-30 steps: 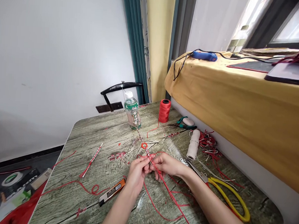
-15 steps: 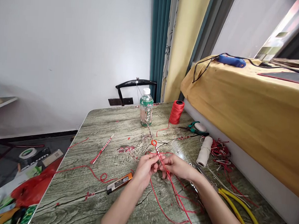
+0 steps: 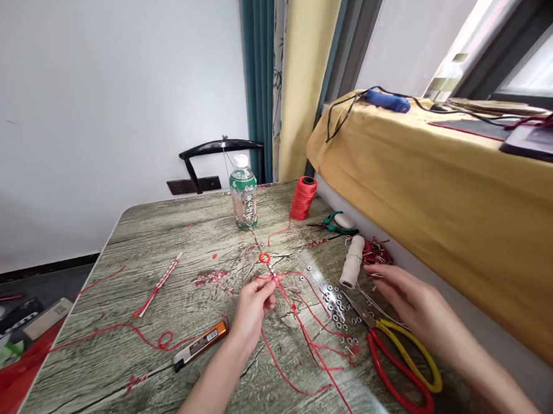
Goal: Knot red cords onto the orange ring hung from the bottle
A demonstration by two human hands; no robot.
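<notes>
My left hand (image 3: 254, 309) pinches a red cord (image 3: 299, 321) just below a stretch of small white-and-red braid. Above the fingers the braid runs to an orange-red ring (image 3: 264, 257), and a thin cord goes on from there to a green-labelled bottle (image 3: 243, 195). Several red strands trail from the pinch toward the table's near side. My right hand (image 3: 409, 299) is off the cord, its fingers extended beside a roll of white cord (image 3: 352, 261) and a heap of red and white cord scraps (image 3: 377, 250). Nothing shows in the right hand.
Scissors (image 3: 376, 327) with red and yellow handles lie below my right hand, beside several small metal nuts (image 3: 338, 307). A red thread spool (image 3: 304, 199) and green-handled pliers (image 3: 335, 223) stand farther back. At left are a short braid (image 3: 159, 282) and an orange-silver case (image 3: 201, 345).
My right hand has let go of the cord and moved right, to near the white roll. My left hand keeps its pinch. The view has turned right, uncovering the nuts and scissors.
</notes>
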